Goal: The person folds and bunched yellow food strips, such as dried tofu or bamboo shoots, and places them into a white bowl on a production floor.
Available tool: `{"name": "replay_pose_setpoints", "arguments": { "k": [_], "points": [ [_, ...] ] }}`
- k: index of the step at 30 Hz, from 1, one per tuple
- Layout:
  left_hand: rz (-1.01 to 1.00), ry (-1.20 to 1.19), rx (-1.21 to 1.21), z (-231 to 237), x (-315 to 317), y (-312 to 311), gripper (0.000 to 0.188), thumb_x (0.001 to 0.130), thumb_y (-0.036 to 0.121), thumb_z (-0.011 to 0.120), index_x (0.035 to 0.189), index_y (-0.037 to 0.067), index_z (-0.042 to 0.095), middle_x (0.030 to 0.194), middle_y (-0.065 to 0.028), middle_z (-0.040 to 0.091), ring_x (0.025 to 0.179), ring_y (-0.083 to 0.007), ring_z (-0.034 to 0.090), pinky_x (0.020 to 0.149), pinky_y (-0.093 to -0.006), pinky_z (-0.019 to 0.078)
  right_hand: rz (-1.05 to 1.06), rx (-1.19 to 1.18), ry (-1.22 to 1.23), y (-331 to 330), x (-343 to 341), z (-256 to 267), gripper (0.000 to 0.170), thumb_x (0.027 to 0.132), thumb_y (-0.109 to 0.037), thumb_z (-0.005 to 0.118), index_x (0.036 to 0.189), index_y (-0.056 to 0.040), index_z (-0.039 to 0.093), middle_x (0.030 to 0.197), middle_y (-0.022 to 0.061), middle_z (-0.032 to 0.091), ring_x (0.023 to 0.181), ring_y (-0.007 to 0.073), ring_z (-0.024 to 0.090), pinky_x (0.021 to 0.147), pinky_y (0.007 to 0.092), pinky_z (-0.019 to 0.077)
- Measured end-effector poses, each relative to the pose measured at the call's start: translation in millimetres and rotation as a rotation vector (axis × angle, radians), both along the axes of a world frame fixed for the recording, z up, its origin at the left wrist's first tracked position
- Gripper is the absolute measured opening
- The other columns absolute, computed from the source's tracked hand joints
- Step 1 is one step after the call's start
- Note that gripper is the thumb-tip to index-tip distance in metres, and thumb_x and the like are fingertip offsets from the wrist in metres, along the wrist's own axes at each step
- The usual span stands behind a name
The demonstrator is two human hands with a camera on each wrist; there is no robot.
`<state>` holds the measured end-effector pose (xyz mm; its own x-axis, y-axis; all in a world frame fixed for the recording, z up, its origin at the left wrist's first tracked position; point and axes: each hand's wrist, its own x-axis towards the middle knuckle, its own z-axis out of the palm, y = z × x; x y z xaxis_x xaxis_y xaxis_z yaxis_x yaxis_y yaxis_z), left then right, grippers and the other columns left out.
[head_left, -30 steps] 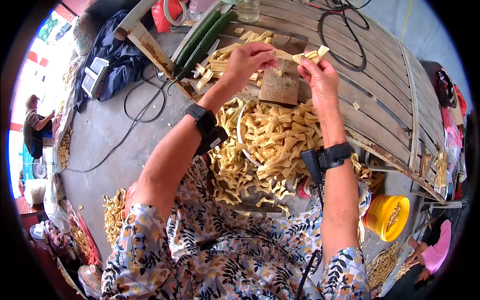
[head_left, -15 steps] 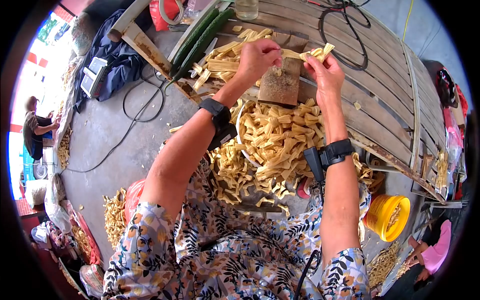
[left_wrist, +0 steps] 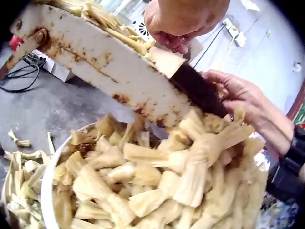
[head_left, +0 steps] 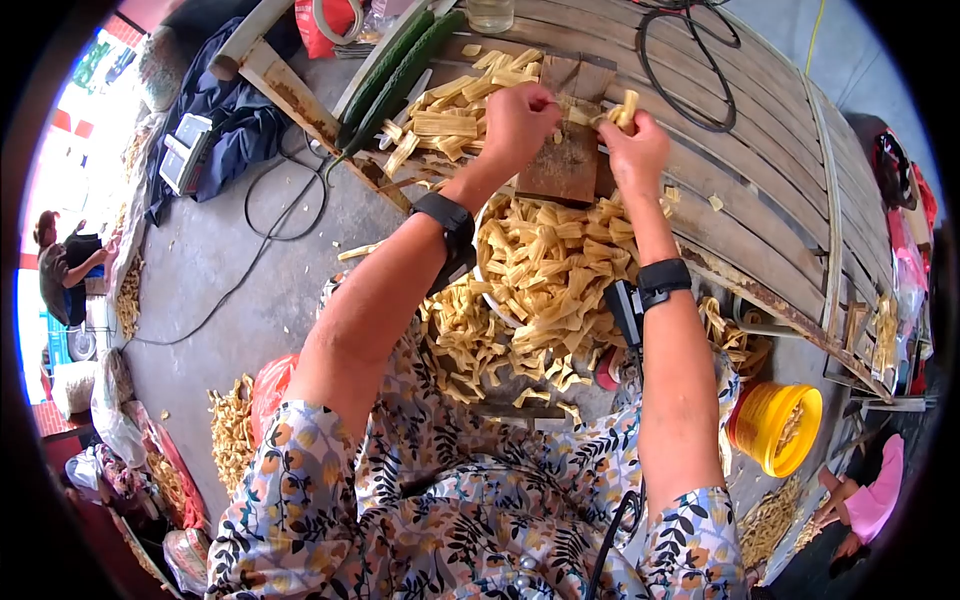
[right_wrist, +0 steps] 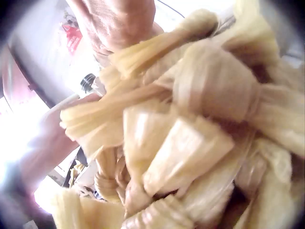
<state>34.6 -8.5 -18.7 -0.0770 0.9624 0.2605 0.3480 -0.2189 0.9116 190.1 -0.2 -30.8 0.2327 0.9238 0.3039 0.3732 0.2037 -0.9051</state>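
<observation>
A pale yellow, pleated strip stretches between my two hands, low over a worn wooden block. My left hand pinches its left end with fingertips and thumb. My right hand grips the other end, where a tuft stands up past the thumb. Just left of the block, flat loose strips lie piled on the slatted bench. Below both hands, a white-rimmed tub is heaped with knotted strips. Those knots fill much of the right wrist view.
Two long green cucumbers lie left of the strips. A black cable coils on the slatted bench. A yellow bucket stands at lower right. Other people sit at far left and lower right.
My right hand has come down and slightly left, and my left hand a little right. The strip between them now sits lower over the block, with its tuft pointing upward.
</observation>
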Motion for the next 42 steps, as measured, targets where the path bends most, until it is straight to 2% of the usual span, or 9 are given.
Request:
{"name": "replay_pose_setpoints", "arguments": {
  "k": [5, 13, 20, 25, 30, 32, 34, 37, 42],
  "points": [
    [0.097, -0.135, 0.033, 8.2, -23.8, 10.7, 0.013, 0.077, 0.011, 0.065, 0.077, -0.001, 0.063, 0.062, -0.0065, 0.062, 0.051, -0.0094, 0.058, 0.046, -0.0218, 0.0460, 0.216, -0.160, 0.440, -16.3, 13.9, 18.5, 0.016, 0.073, -0.005, 0.066, 0.084, 0.0047, 0.059, 0.076, 0.0055, 0.061, 0.063, 0.0095, 0.058, 0.059, 0.0210, 0.0504],
    [0.276, 0.189, 0.478, 11.4, -81.9, 2.4, 0.012, 0.075, 0.018, 0.065, 0.075, 0.006, 0.064, 0.061, -0.0032, 0.062, 0.048, -0.0113, 0.055, 0.046, -0.0236, 0.0434, 0.569, -0.474, 0.056, -63.0, 47.7, 64.9, 0.025, 0.077, -0.019, 0.066, 0.096, -0.0039, 0.062, 0.084, -0.0002, 0.060, 0.072, 0.0056, 0.053, 0.065, 0.0188, 0.0448],
    [0.059, 0.033, -0.008, 34.9, -95.3, -47.6, 0.018, 0.081, 0.015, 0.057, 0.072, 0.000, 0.061, 0.058, -0.0013, 0.056, 0.052, -0.0068, 0.051, 0.046, -0.0212, 0.0391, 0.362, -0.070, -0.440, -92.3, 46.2, 67.5, 0.024, 0.077, -0.018, 0.066, 0.093, -0.0011, 0.062, 0.078, 0.0008, 0.062, 0.070, 0.0071, 0.055, 0.063, 0.0211, 0.0452],
    [-0.410, 0.391, -0.533, 12.1, -116.7, -86.4, 0.020, 0.082, 0.012, 0.052, 0.073, -0.001, 0.064, 0.054, -0.0041, 0.058, 0.047, -0.0098, 0.055, 0.042, -0.0241, 0.0439, 0.881, -0.210, -0.275, -144.9, -10.6, 87.1, 0.016, 0.078, -0.015, 0.062, 0.084, 0.0000, 0.063, 0.068, 0.0015, 0.059, 0.062, 0.0076, 0.053, 0.058, 0.0217, 0.0432],
    [-0.748, 0.597, -0.908, -155.5, -153.5, -118.8, 0.017, 0.078, 0.016, 0.053, 0.085, 0.005, 0.064, 0.068, -0.0089, 0.064, 0.055, -0.0163, 0.061, 0.046, -0.0287, 0.0471, 1.387, -0.469, -0.515, -172.5, -40.4, 57.4, 0.014, 0.075, -0.017, 0.063, 0.073, -0.0035, 0.064, 0.060, 0.0076, 0.058, 0.052, 0.0139, 0.053, 0.054, 0.0277, 0.0435],
    [-0.779, 1.222, -0.565, -206.1, -178.1, -126.4, 0.016, 0.071, 0.011, 0.051, 0.077, 0.003, 0.064, 0.061, -0.0131, 0.060, 0.049, -0.0223, 0.056, 0.046, -0.0364, 0.0447, 1.399, -0.533, -0.604, -179.0, -45.1, 52.0, 0.013, 0.075, -0.016, 0.063, 0.072, -0.0036, 0.063, 0.060, 0.0081, 0.058, 0.052, 0.0143, 0.053, 0.055, 0.0288, 0.0440],
    [-0.562, 1.119, -0.643, -247.0, -209.2, -127.5, 0.018, 0.069, 0.015, 0.058, 0.076, -0.001, 0.064, 0.075, -0.0185, 0.062, 0.070, -0.0341, 0.060, 0.058, -0.0403, 0.0469, 1.414, -0.355, -0.548, -189.5, -43.9, 39.5, 0.019, 0.074, -0.019, 0.063, 0.069, -0.0017, 0.060, 0.061, 0.0137, 0.057, 0.056, 0.0250, 0.056, 0.056, 0.0347, 0.0454],
    [-0.293, 0.635, -0.986, -260.8, -215.8, -135.4, 0.022, 0.070, 0.009, 0.050, 0.087, 0.005, 0.063, 0.066, -0.0122, 0.061, 0.054, -0.0229, 0.056, 0.049, -0.0359, 0.0466, 1.430, -0.352, -0.564, -197.4, -41.2, 33.1, 0.021, 0.072, -0.021, 0.064, 0.069, -0.0016, 0.056, 0.064, 0.0155, 0.056, 0.062, 0.0296, 0.057, 0.058, 0.0380, 0.0457],
    [-0.308, 0.931, -0.805, -297.7, -170.0, -144.8, 0.029, 0.077, 0.038, 0.056, 0.101, 0.024, 0.062, 0.101, -0.0142, 0.055, 0.092, -0.0325, 0.054, 0.080, -0.0392, 0.0449, 1.404, -0.370, -0.562, -198.3, -36.2, 30.7, 0.019, 0.071, -0.017, 0.065, 0.072, -0.0019, 0.054, 0.067, 0.0141, 0.056, 0.068, 0.0318, 0.057, 0.061, 0.0400, 0.0457]
  ]
}}
